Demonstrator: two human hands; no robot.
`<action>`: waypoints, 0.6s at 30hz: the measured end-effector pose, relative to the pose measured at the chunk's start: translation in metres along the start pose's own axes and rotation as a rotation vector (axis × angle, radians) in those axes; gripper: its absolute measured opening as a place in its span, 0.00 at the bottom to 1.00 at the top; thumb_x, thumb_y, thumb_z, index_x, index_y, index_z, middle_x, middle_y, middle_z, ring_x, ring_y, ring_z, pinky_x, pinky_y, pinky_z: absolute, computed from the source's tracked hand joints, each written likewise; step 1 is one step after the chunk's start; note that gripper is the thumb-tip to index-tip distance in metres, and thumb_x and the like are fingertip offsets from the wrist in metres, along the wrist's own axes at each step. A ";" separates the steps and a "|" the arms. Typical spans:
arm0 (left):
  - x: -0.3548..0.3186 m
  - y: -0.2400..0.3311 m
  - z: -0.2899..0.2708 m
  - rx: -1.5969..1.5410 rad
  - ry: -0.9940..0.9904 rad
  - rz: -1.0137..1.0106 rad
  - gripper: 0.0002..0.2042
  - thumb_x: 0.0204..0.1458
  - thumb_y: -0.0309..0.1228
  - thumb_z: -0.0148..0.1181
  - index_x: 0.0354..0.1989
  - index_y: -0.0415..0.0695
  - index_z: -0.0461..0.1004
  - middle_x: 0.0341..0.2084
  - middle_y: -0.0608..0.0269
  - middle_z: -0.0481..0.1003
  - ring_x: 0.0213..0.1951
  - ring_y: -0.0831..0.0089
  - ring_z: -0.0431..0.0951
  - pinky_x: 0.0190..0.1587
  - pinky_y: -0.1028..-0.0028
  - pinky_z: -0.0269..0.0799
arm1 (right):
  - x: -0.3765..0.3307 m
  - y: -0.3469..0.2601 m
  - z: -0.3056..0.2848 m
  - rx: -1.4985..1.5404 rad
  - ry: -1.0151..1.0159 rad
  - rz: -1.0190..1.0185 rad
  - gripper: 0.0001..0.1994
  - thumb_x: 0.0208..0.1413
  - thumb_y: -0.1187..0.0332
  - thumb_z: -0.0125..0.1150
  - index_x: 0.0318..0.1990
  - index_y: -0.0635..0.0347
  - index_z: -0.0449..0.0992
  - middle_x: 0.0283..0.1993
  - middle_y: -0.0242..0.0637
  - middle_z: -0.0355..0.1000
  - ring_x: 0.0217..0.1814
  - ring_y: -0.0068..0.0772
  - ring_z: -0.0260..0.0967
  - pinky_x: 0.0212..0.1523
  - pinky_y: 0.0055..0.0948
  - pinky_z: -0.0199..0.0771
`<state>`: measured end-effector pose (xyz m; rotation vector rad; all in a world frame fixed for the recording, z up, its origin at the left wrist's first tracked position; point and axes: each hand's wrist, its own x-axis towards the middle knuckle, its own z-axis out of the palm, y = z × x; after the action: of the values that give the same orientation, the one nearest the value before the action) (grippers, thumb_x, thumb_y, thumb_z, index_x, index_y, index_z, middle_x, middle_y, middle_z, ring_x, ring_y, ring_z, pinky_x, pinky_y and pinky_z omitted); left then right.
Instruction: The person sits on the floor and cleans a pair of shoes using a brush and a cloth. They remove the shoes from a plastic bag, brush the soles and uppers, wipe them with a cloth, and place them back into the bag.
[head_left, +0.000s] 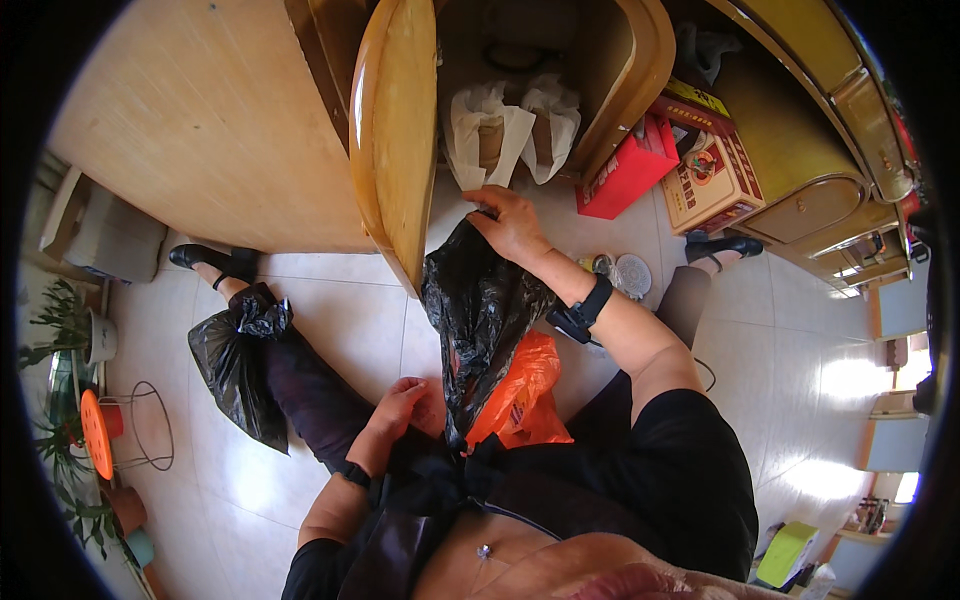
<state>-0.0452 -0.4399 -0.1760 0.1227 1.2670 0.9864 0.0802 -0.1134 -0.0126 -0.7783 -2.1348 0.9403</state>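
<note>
Black plastic fills the middle of the view: a crumpled black bag [480, 320] hangs from the right hand [512, 222], whose fingers [484, 212] are clamped on its gathered top at about twelve o'clock from the bag's body. The left hand [402, 402] sits at the bag's seven o'clock, touching its lower edge; whether its fingers are curled shut or loose I cannot tell. An orange bag [525, 385] lies just behind, at the black bag's five o'clock. A second black bag [235, 365] rests over the left knee at nine o'clock. An open cabinet door [395, 130] stands at eleven o'clock, with two white bags [510, 125] inside the cabinet.
</note>
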 end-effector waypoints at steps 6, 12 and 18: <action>0.000 0.000 0.000 -0.007 0.009 -0.035 0.10 0.61 0.35 0.57 0.44 0.43 0.71 0.27 0.65 0.74 0.25 0.74 0.73 0.28 0.74 0.71 | -0.007 0.006 0.004 -0.067 -0.026 -0.016 0.17 0.47 0.72 0.65 0.47 0.61 0.77 0.44 0.44 0.74 0.42 0.45 0.74 0.43 0.35 0.75; 0.000 0.000 0.000 -0.011 -0.001 0.009 0.11 0.60 0.37 0.59 0.41 0.42 0.72 0.28 0.62 0.77 0.26 0.70 0.77 0.30 0.71 0.75 | -0.017 0.018 0.006 -0.031 0.039 -0.095 0.19 0.46 0.72 0.67 0.48 0.60 0.77 0.47 0.45 0.74 0.45 0.45 0.73 0.44 0.34 0.74; -0.002 0.002 0.001 -0.018 -0.018 -0.006 0.10 0.60 0.36 0.58 0.41 0.42 0.72 0.28 0.63 0.77 0.28 0.72 0.77 0.32 0.72 0.74 | -0.024 0.031 0.007 0.075 0.023 0.085 0.18 0.54 0.76 0.63 0.53 0.60 0.74 0.53 0.37 0.72 0.52 0.30 0.72 0.49 0.28 0.75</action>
<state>-0.0451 -0.4399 -0.1730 0.1140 1.2408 0.9896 0.0968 -0.1158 -0.0486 -0.8442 -2.0483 1.0447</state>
